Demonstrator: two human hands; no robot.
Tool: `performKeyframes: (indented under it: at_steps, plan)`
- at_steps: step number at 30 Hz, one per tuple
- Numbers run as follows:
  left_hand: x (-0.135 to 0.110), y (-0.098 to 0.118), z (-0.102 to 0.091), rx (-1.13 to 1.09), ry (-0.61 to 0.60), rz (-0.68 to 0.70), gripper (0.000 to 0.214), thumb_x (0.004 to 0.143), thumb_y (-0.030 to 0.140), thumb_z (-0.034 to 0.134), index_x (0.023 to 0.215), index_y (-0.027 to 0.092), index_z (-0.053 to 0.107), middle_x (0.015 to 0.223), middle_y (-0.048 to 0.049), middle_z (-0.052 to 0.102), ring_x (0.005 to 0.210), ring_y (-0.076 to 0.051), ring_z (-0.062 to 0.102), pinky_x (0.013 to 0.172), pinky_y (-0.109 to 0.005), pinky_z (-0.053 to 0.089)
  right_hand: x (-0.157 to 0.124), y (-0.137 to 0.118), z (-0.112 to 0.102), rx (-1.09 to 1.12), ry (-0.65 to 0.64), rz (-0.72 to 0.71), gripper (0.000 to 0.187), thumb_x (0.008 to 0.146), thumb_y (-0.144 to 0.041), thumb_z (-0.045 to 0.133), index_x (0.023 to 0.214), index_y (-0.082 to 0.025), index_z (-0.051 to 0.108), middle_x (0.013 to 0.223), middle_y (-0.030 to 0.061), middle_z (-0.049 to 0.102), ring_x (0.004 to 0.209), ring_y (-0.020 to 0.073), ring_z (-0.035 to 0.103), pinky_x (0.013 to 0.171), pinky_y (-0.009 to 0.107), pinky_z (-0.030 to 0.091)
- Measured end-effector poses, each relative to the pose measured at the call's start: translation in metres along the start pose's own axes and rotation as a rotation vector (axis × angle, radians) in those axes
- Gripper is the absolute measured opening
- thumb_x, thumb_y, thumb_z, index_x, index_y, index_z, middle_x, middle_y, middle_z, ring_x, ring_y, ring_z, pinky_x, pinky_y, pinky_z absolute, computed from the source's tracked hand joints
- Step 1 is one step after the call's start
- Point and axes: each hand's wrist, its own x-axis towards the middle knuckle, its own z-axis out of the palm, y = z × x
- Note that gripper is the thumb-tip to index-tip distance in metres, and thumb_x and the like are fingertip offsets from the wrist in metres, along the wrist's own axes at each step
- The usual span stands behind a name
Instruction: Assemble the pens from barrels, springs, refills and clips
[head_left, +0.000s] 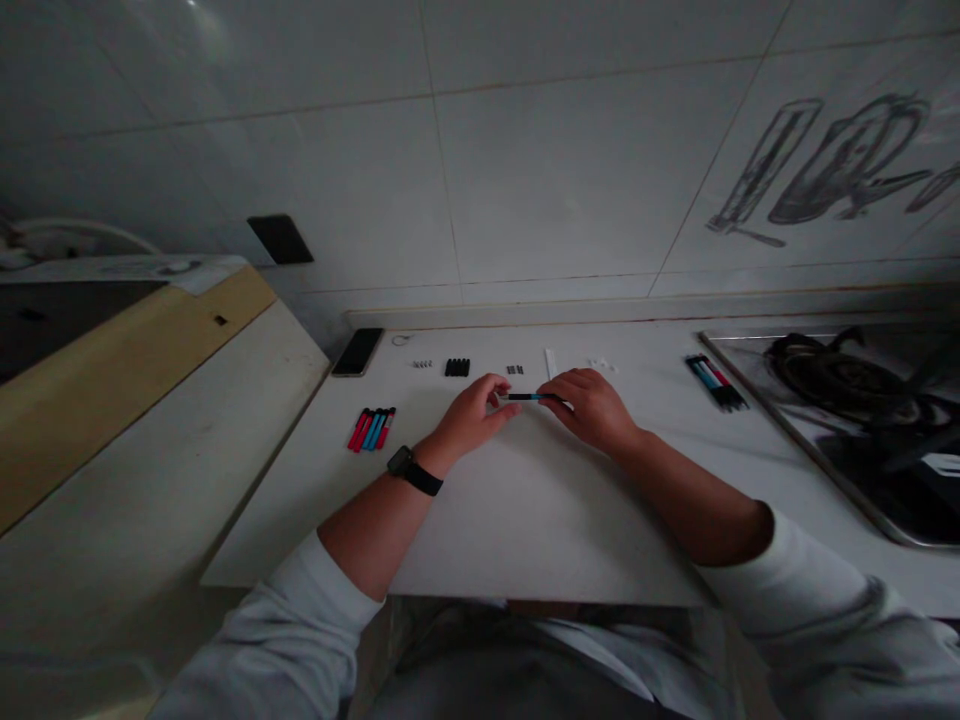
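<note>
My left hand (476,408) and my right hand (592,405) meet over the white counter (525,500), both pinched on the ends of a slim pen (529,397) with a black and blue barrel, held level just above the surface. A black watch (401,462) sits on my left wrist. To the left of my left hand lies a small row of red and blue pen parts (372,428).
Along the back of the counter lie a dark phone (358,352), a cluster of black caps (457,367), small dark and white bits (514,369) and a bundle of pens (716,382) at the right. A gas hob (862,410) fills the right side. A lower wooden surface (112,420) lies left.
</note>
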Motion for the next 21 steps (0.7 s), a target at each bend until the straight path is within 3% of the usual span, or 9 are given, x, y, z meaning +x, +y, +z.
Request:
performKeyframes:
  at_steps: [4, 10, 15, 18, 21]
  plan:
    - [0.0008, 0.0028, -0.0023, 0.046, -0.081, -0.035, 0.039, 0.108, 0.037, 0.039, 0.084, 0.019, 0.065, 0.085, -0.0042, 0.07, 0.083, -0.018, 0.065, 0.081, -0.033, 0.05, -0.0003, -0.0009, 0.0004, -0.008, -0.013, -0.022, 0.02, 0.102, -0.033, 0.059, 0.103, -0.021, 0.074, 0.095, 0.0084, 0.077, 0.088, 0.0241, 0.069, 0.086, 0.038, 0.046]
    - [0.0014, 0.0031, -0.001, 0.14, 0.015, 0.023, 0.019, 0.101, 0.026, 0.056, 0.088, 0.019, 0.068, 0.09, -0.0039, 0.073, 0.088, -0.018, 0.066, 0.084, -0.033, 0.05, -0.0014, 0.0003, 0.0028, 0.027, 0.0, -0.016, 0.02, 0.103, -0.032, 0.058, 0.106, -0.02, 0.074, 0.096, 0.0084, 0.078, 0.087, 0.0236, 0.07, 0.086, 0.038, 0.046]
    - [0.0009, 0.0044, -0.0023, 0.203, 0.092, 0.077, 0.011, 0.096, 0.028, 0.067, 0.089, 0.02, 0.069, 0.09, -0.0037, 0.073, 0.089, -0.019, 0.066, 0.086, -0.034, 0.051, -0.0017, 0.0023, 0.0048, 0.039, 0.02, -0.005, 0.018, 0.102, -0.032, 0.06, 0.106, -0.021, 0.074, 0.094, 0.007, 0.078, 0.084, 0.0235, 0.071, 0.085, 0.038, 0.046]
    - [0.0007, 0.0042, -0.0035, 0.16, 0.093, 0.079, 0.012, 0.096, 0.031, 0.068, 0.094, 0.02, 0.07, 0.091, -0.0034, 0.072, 0.087, -0.018, 0.066, 0.085, -0.034, 0.051, -0.0013, 0.0016, 0.0039, 0.023, 0.039, -0.005, 0.017, 0.101, -0.032, 0.061, 0.104, -0.021, 0.074, 0.093, 0.0069, 0.078, 0.085, 0.0239, 0.071, 0.085, 0.038, 0.046]
    - [0.001, 0.0017, -0.0031, 0.111, 0.042, 0.085, 0.02, 0.103, 0.032, 0.057, 0.096, 0.019, 0.071, 0.095, -0.0048, 0.073, 0.09, -0.018, 0.067, 0.085, -0.033, 0.052, -0.0008, 0.0006, 0.002, 0.009, 0.043, -0.016, 0.018, 0.102, -0.032, 0.06, 0.103, -0.021, 0.074, 0.094, 0.0071, 0.078, 0.086, 0.0237, 0.07, 0.086, 0.038, 0.046]
